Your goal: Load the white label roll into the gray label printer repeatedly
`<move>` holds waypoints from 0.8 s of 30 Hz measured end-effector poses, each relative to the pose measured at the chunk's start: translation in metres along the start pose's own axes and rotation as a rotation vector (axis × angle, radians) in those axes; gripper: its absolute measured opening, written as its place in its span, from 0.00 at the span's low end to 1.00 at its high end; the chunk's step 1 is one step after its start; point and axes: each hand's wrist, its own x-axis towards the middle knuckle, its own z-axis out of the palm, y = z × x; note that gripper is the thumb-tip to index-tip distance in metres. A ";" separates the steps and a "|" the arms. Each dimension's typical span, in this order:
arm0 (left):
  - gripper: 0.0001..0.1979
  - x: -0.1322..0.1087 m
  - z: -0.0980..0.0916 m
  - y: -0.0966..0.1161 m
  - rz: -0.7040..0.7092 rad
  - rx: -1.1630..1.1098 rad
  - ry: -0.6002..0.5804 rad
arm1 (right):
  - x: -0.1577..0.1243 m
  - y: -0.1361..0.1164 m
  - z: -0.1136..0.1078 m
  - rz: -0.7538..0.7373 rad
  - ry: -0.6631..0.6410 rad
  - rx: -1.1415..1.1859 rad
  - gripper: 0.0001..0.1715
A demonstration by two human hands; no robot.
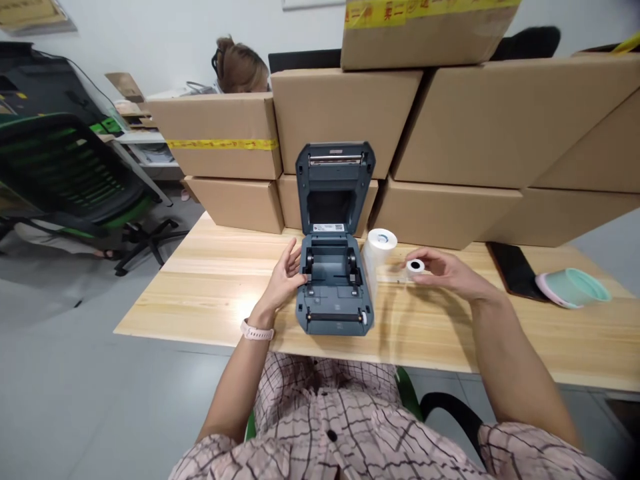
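Note:
A dark blue-grey label printer (334, 301) sits on the table with its lid (336, 183) raised, its inner bay showing two black roll holders. My left hand (285, 275) lies against the printer's left side, fingers stretched out and thumb touching the rim. To the right of the printer, my right hand (443, 270) holds a small white roll (415, 268) with a dark core between thumb and fingers. Between the printer and that hand stands a larger white roll (383, 240) on end, a pale strip or film hanging near it.
Stacked cardboard boxes (345, 107) wall off the back of the wooden table (200, 287). At right lie a black phone (515, 270) and a mint-green cup-like object (575, 288) on its side. Behind the boxes, a person's head (240, 67) shows. An office chair (75, 167) is at left.

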 end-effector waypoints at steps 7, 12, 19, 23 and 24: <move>0.56 -0.001 -0.002 -0.002 0.012 0.037 -0.015 | 0.001 0.019 0.009 0.155 0.034 0.116 0.33; 0.56 -0.002 -0.001 0.001 0.016 0.045 -0.027 | 0.011 0.009 -0.015 0.039 0.143 0.078 0.35; 0.55 -0.002 -0.002 0.004 0.007 0.038 -0.081 | 0.089 0.000 -0.008 0.091 -0.068 -0.029 0.48; 0.55 -0.002 -0.003 0.003 0.005 0.039 -0.080 | 0.102 0.002 0.003 0.096 -0.051 -0.017 0.44; 0.55 -0.002 -0.003 0.003 0.007 0.035 -0.074 | 0.099 -0.001 0.004 0.084 -0.034 0.000 0.43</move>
